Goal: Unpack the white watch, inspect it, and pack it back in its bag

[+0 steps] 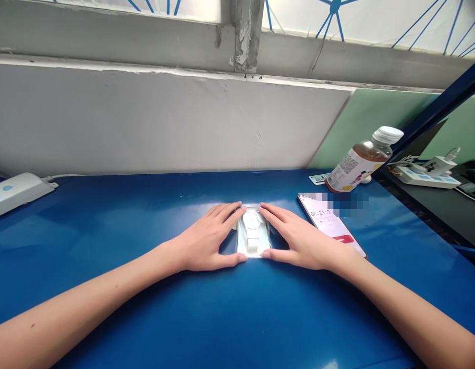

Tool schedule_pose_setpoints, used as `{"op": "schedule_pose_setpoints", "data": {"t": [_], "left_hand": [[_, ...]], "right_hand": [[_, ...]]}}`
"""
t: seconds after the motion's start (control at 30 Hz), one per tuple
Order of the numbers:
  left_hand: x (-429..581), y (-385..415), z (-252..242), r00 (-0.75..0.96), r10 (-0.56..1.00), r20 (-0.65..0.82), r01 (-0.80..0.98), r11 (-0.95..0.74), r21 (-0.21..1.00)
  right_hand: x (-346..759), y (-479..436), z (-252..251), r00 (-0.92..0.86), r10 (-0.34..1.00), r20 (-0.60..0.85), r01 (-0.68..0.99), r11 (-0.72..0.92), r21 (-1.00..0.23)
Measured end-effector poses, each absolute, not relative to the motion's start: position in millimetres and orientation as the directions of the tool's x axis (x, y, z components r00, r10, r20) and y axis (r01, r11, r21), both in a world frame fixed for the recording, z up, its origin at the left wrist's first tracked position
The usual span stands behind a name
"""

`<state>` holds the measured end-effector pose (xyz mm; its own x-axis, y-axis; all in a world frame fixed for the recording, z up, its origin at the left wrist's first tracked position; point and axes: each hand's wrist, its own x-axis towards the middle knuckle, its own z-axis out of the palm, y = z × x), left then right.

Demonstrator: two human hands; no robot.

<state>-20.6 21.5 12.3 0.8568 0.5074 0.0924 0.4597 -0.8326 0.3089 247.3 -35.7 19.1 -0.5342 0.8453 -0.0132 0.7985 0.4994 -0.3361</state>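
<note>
A small clear plastic packet (263, 246) with a white item (252, 230) inside lies flat on the blue table, between my two hands. The white item has a round part at the far end and a narrow block below it; its kind is not clear. My left hand (208, 238) rests at the packet's left side, fingers stretched out to the far left corner and thumb at the near left corner. My right hand (302, 236) mirrors it on the right side, fingertips at the far corner and thumb at the near one. Both hands are open, with their fingertips touching the packet's edges.
A phone (329, 220) with a running timer lies just beyond my right hand. Behind it stands a drink bottle (352, 166) with a white cap, near a small card (318, 179). White power strips sit at the far left (22, 192) and right (427, 177). A wall (164, 123) bounds the table's back.
</note>
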Motion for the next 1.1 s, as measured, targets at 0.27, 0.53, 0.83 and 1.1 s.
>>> {"op": "schedule_pose_setpoints", "data": {"t": [0.27,0.53,0.83,1.1], "left_hand": [[-22.4,21.2,9.6,0.829,0.543,0.131,0.484,-0.815,0.318],[-22.4,21.4,8.1,0.813,0.568,0.127,0.512,-0.802,0.307],[-22.5,23.0,7.0,0.820,0.563,0.104,0.507,-0.798,0.325],[-20.2,22.4,8.2,0.821,0.565,0.077,0.525,-0.802,0.285]], "right_hand": [[244.6,-34.7,22.7,-0.459,0.877,0.140,0.830,0.480,-0.284],[245.9,-29.8,15.1,-0.309,0.914,0.264,0.873,0.382,-0.302],[240.3,-33.3,20.1,-0.367,0.914,0.174,0.809,0.406,-0.425],[247.9,-31.6,24.9,-0.454,0.869,0.200,0.807,0.495,-0.321]]}}
